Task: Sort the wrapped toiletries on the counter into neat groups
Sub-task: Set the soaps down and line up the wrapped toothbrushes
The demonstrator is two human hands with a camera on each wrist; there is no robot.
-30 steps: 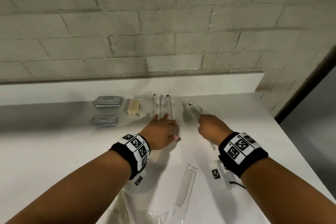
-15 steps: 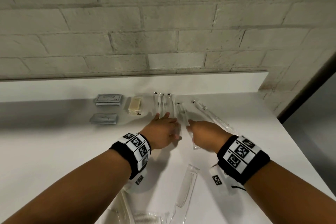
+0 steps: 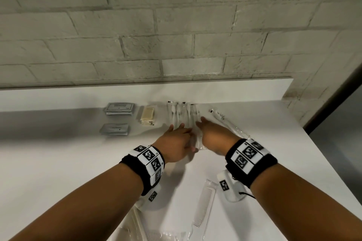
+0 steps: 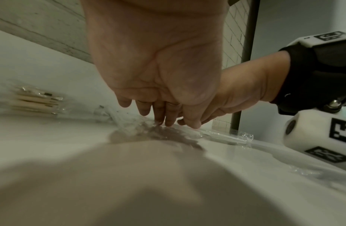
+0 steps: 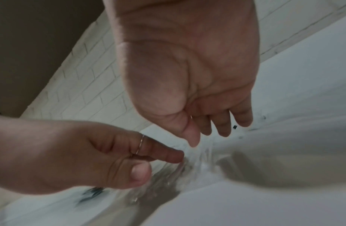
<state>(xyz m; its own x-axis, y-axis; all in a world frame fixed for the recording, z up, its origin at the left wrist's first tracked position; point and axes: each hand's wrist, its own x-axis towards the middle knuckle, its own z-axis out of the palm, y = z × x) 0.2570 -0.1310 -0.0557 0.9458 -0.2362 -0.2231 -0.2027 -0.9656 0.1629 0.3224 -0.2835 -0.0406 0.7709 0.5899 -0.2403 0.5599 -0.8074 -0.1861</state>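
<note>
On the white counter (image 3: 58,162) lie two grey sachet piles (image 3: 119,109), one cream packet stack (image 3: 148,117), about three wrapped toothbrushes in a row (image 3: 181,112) (glare blurs the count), one more toothbrush (image 3: 227,123) apart, and at least two wrapped combs (image 3: 203,209). The left hand (image 3: 176,143) lies flat, fingers straight, pressing the row's near ends. The right hand (image 3: 215,135), fingers extended and relaxed, touches the row's right edge. The lone toothbrush lies just right of the right hand; the combs lie nearer the person, behind both wrists.

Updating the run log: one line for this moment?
left hand: on toothbrush row | right hand: nudging wrapped toothbrush into row | combs: unsorted
</note>
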